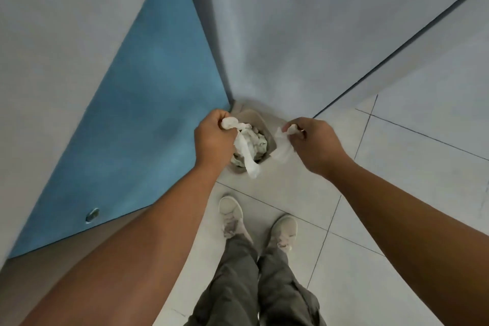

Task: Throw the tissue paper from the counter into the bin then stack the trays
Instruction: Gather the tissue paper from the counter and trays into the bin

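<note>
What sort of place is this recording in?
Likely an indoor utility corner; the room type is unclear. Clues: pale tiled floor, grey walls with a blue panel, and a small bin full of paper.

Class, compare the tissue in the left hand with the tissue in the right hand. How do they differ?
The left tissue hangs over the bin; the right tissue hangs just beside its rim. The left tissue is bigger, bunched in the left hand; the right tissue is smaller, pinched by the right hand. Both are white, crumpled and not yet dropped.
</note>
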{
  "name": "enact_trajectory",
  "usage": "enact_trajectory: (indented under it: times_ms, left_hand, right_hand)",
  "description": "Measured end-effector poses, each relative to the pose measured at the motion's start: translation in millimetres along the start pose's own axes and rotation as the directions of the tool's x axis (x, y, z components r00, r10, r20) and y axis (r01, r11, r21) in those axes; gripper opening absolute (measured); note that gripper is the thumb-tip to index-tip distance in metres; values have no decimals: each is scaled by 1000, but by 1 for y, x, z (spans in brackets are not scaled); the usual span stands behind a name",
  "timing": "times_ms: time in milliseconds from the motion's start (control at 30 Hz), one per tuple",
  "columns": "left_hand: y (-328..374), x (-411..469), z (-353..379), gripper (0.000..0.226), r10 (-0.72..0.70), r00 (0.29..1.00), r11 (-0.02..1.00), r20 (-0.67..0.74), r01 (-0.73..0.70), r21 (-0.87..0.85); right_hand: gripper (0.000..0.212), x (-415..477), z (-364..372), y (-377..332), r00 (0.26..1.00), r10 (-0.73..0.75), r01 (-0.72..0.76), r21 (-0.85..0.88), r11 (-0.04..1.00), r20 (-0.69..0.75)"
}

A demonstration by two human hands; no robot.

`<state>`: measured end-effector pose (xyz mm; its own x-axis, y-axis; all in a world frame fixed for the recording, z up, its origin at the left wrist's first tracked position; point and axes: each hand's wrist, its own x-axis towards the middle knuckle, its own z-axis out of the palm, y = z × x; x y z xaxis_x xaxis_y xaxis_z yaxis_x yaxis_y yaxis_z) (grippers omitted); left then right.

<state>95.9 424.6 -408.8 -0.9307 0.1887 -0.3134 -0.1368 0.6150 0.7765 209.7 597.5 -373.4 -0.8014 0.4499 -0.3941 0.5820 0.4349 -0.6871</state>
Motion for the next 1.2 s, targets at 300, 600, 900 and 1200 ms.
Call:
enact_trajectory:
  times_ms: [300,600,900,1200]
  left_hand:
    - [-103,61,82,23,-23,999,990,40,17,143]
    - [-141,83,103,58,-194,935,955,297,111,275]
    - [-143,70,71,42,-198,952,966,232,149,214]
    - [-152,69,58,39,-170,964,969,204,127,210]
  right_hand:
    - [19,35,59,93,970,242,-233,158,960,-38]
    - [28,60,97,118,958,284,-274,179,945,-36]
    - [32,106,151,101,990,138,-142,141,980,36]
    - [58,129,201,134,918,246,-186,-211,960,311]
